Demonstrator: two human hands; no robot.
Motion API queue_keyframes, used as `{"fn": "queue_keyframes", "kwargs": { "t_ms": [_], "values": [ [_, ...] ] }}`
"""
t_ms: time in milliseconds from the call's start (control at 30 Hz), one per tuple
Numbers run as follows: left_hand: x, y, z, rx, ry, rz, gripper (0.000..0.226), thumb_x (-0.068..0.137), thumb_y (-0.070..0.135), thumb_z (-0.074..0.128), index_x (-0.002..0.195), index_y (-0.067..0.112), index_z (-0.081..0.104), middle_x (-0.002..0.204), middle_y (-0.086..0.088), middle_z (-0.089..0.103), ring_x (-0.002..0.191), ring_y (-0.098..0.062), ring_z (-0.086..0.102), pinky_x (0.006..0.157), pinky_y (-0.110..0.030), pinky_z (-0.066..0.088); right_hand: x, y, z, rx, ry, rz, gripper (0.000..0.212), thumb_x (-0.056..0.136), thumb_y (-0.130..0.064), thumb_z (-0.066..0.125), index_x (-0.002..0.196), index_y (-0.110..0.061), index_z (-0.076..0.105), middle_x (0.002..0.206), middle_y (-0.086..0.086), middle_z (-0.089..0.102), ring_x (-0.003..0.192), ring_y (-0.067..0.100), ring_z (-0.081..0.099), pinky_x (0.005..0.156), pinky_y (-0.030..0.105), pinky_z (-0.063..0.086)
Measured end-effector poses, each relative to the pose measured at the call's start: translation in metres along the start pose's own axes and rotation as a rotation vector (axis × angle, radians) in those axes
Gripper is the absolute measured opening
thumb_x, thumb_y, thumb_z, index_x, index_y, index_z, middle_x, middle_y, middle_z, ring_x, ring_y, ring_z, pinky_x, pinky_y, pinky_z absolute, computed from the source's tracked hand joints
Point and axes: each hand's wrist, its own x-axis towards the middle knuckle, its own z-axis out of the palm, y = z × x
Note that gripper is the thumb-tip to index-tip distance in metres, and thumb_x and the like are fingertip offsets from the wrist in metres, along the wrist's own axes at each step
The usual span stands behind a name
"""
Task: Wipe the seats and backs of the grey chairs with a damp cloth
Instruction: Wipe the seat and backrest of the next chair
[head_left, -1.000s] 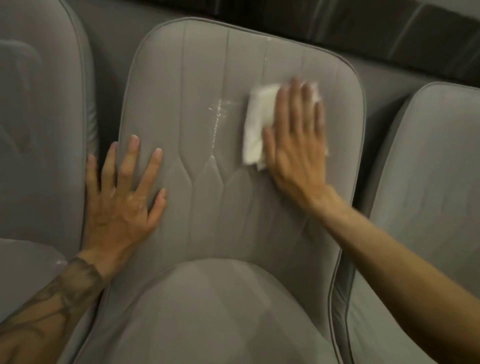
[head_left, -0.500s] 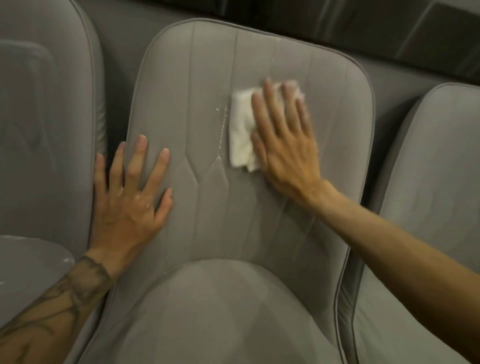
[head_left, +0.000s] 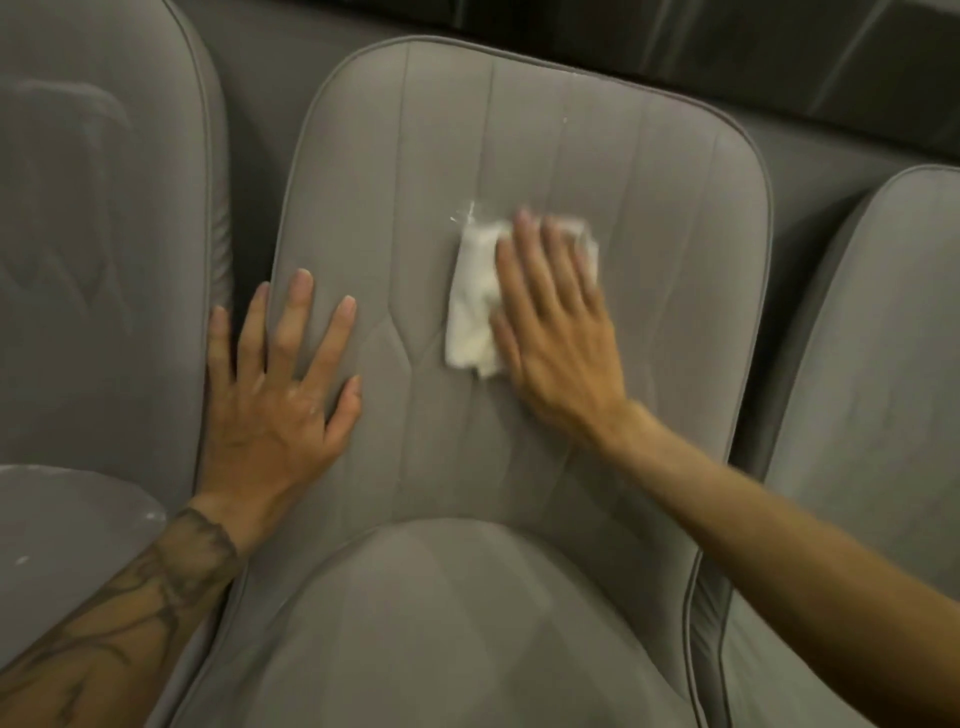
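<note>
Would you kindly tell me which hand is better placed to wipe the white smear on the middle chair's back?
Right hand: it presses the cloth below the smear; the left hand rests bare, farther off.

Grey chair (head_left: 519, 156) with stitched seam lines; white cloth (head_left: 472, 306); dark-tattooed forearm (head_left: 130, 613).

Left hand (head_left: 275, 410) flat, fingers spread; right hand (head_left: 556, 332) flat, fingers extended

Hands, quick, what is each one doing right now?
Left hand: open, fingers spread, flat on the middle chair's back.
Right hand: open, straight fingers pressing the white cloth against that back.
</note>
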Motion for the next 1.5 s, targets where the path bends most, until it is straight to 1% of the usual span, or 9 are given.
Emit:
{"fn": "queue_keyframes", "kwargs": {
  "t_ms": [133, 333, 500, 600, 800, 1033, 1233, 1333, 1500],
  "values": [
    [0.001, 0.001, -0.002, 0.002, -0.002, 0.0, 0.066, 0.107, 0.045, 0.04, 0.168, 0.025, 0.023, 0.176, -0.013, 0.015, 0.157, -0.045, 0.026, 0.127, -0.066, 0.014, -0.021, 0.024, -0.001, -0.047, -0.029, -0.175, 0.058, 0.112, -0.03, 0.043, 0.161, -0.003, 0.027, 0.169, 0.015, 0.025, 0.158, 0.031, 0.021, 0.13, 0.046, 0.02],
    [-0.001, 0.001, -0.001, 0.005, -0.005, -0.007, 0.067, 0.107, 0.045, 0.041, 0.169, 0.026, 0.02, 0.176, -0.012, 0.013, 0.158, -0.044, 0.025, 0.128, -0.065, 0.013, -0.005, 0.023, 0.012, -0.009, 0.052, 0.078, 0.065, 0.111, -0.034, 0.036, 0.165, -0.008, 0.011, 0.173, 0.015, 0.01, 0.161, 0.031, 0.007, 0.132, 0.048, 0.01],
    [-0.001, 0.002, -0.002, 0.013, -0.019, -0.002, 0.068, 0.107, 0.045, 0.042, 0.169, 0.026, 0.02, 0.176, -0.013, 0.013, 0.158, -0.044, 0.024, 0.128, -0.065, 0.012, -0.139, -0.019, 0.017, 0.009, -0.263, -0.313, 0.071, 0.102, -0.017, 0.061, 0.161, -0.004, 0.026, 0.17, 0.017, 0.021, 0.158, 0.036, 0.021, 0.126, 0.052, 0.028],
    [0.0, 0.001, -0.002, 0.016, -0.015, -0.006, 0.068, 0.107, 0.044, 0.043, 0.169, 0.025, 0.02, 0.176, -0.013, 0.013, 0.158, -0.044, 0.024, 0.129, -0.065, 0.011, -0.118, 0.007, 0.012, 0.018, -0.237, -0.448, 0.062, 0.102, -0.013, 0.05, 0.16, -0.004, 0.03, 0.169, 0.014, 0.025, 0.156, 0.032, 0.027, 0.126, 0.048, 0.03],
    [-0.004, 0.0, -0.001, 0.009, -0.015, -0.007, 0.069, 0.107, 0.046, 0.041, 0.169, 0.026, 0.019, 0.177, -0.011, 0.01, 0.158, -0.043, 0.025, 0.128, -0.065, 0.013, -0.096, -0.008, 0.017, 0.026, -0.08, 0.032, 0.067, 0.106, -0.021, 0.055, 0.162, -0.002, 0.023, 0.17, 0.019, 0.017, 0.159, 0.036, 0.017, 0.13, 0.051, 0.017],
    [-0.004, 0.0, 0.001, 0.016, -0.01, -0.002, 0.07, 0.106, 0.046, 0.042, 0.169, 0.027, 0.018, 0.177, -0.011, 0.011, 0.158, -0.042, 0.025, 0.128, -0.064, 0.014, -0.145, -0.018, 0.018, 0.049, -0.263, -0.393, 0.066, 0.1, -0.012, 0.055, 0.16, -0.006, 0.031, 0.169, 0.013, 0.026, 0.156, 0.03, 0.027, 0.127, 0.046, 0.028],
    [-0.004, -0.002, 0.001, 0.017, -0.012, 0.0, 0.07, 0.106, 0.046, 0.043, 0.169, 0.027, 0.018, 0.176, -0.011, 0.012, 0.158, -0.042, 0.025, 0.129, -0.063, 0.012, -0.099, -0.02, 0.028, 0.031, -0.081, 0.009, 0.064, 0.107, -0.016, 0.054, 0.161, -0.002, 0.024, 0.169, 0.022, 0.02, 0.158, 0.037, 0.018, 0.129, 0.052, 0.02],
    [-0.003, -0.001, 0.001, 0.022, -0.022, -0.001, 0.071, 0.106, 0.045, 0.044, 0.169, 0.026, 0.019, 0.176, -0.012, 0.012, 0.157, -0.042, 0.025, 0.129, -0.064, 0.013, -0.146, -0.052, 0.031, 0.031, -0.176, -0.081, 0.06, 0.1, -0.004, 0.056, 0.156, 0.004, 0.034, 0.166, 0.025, 0.025, 0.155, 0.04, 0.026, 0.126, 0.055, 0.028],
    [-0.002, -0.001, -0.001, 0.032, -0.026, -0.002, 0.07, 0.106, 0.045, 0.044, 0.169, 0.025, 0.019, 0.176, -0.013, 0.013, 0.157, -0.044, 0.027, 0.128, -0.065, 0.014, -0.134, -0.054, 0.039, 0.108, -0.118, -0.147, 0.055, 0.101, 0.001, 0.037, 0.156, 0.005, 0.033, 0.171, 0.014, 0.017, 0.158, 0.031, 0.022, 0.131, 0.048, 0.012]
  ]
}}
